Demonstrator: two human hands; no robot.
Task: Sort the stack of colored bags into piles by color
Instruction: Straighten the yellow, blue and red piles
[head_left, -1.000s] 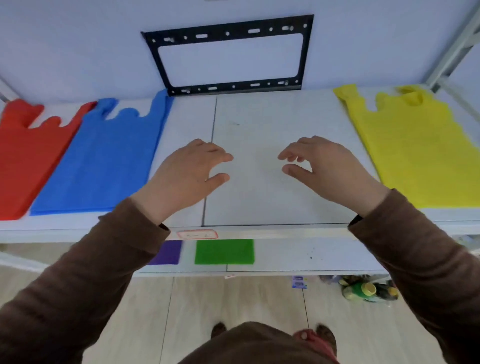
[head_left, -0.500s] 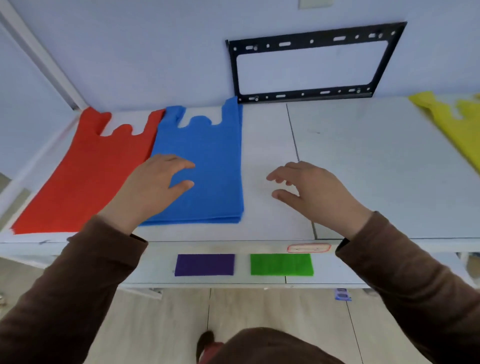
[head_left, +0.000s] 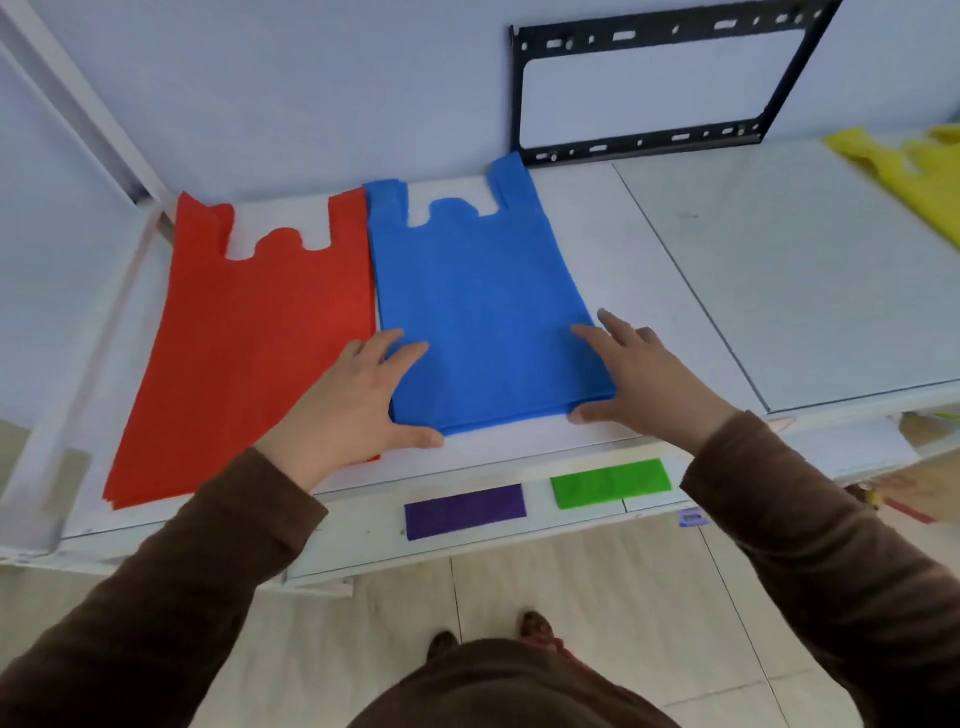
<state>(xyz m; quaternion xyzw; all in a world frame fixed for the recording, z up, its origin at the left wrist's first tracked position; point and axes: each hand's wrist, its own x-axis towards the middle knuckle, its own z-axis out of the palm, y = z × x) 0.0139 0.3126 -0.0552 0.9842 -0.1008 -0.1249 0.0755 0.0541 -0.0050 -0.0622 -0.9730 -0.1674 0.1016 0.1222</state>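
On the white surface (head_left: 649, 291) a blue bag pile (head_left: 478, 312) lies flat just beside a red bag pile (head_left: 249, 353). The left hand (head_left: 353, 405) and right hand (head_left: 644, 379) flank the blue pile's near corners, fingers spread flat on top, thumbs seemingly at its near edge.

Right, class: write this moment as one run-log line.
step: squaring blue pile | left hand: flat on blue bags, left corner | right hand: flat, right corner | red bags: alongside, left

both hands (head_left: 358, 400) flanking blue bags (head_left: 478, 312), red bags (head_left: 249, 343) beside
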